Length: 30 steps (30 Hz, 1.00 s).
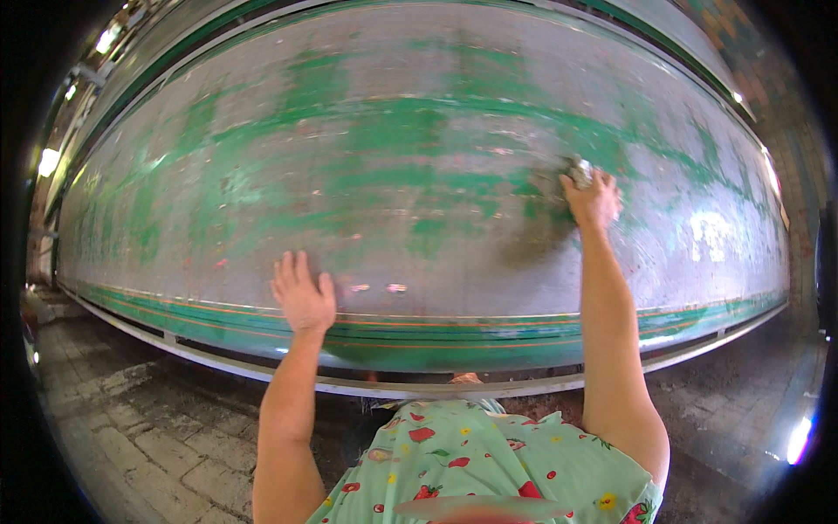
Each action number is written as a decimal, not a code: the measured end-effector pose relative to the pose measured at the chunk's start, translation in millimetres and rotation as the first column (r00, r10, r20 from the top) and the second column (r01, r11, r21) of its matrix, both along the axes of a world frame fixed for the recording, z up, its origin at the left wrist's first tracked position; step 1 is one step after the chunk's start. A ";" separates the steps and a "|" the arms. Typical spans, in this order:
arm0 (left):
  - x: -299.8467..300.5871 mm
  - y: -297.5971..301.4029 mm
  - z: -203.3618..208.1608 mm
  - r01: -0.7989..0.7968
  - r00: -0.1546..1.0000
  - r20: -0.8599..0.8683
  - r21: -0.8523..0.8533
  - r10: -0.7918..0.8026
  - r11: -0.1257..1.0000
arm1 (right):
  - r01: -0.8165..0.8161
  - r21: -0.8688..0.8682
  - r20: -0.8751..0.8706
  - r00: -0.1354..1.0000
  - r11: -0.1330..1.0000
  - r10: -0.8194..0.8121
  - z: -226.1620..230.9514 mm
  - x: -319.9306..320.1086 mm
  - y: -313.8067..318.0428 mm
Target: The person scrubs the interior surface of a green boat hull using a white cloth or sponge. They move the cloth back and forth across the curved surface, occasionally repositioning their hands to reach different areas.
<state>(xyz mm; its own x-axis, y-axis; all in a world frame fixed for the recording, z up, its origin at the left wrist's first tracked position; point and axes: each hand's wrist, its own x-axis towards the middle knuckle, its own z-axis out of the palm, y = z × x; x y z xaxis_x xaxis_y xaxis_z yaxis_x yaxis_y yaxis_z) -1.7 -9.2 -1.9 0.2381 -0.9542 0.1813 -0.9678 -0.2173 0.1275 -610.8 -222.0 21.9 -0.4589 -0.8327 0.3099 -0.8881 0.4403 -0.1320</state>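
A long green conveyor-like surface (393, 131), streaked with grey patches, stretches in front of me. My right hand (595, 203) reaches over it to the right of the middle, its fingers curled round a crumpled greyish wad (578, 168) pressed to the surface. Whether that wad is a rag or a scouring pad cannot be told, as the hand covers part of it. Near the front edge on the left, my left hand (304, 293) lies flat with its fingers stretched out, holding nothing. Two small pale bits (396, 288) lie just right of it.
A metal rail (454, 389) runs along the near side, between my body and the surface. Thin orange lines mark the green border. Brick paving (148, 428) lies at the lower left. Shiny, wet-looking glare (711, 229) shows on the right part of the surface.
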 end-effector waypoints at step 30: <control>490.0 -16.5 -31.0 -0.464 0.885 0.101 0.118 0.454 0.878 | -0.401 -0.047 -0.036 0.916 0.915 0.400 -17.9 497.9 20.8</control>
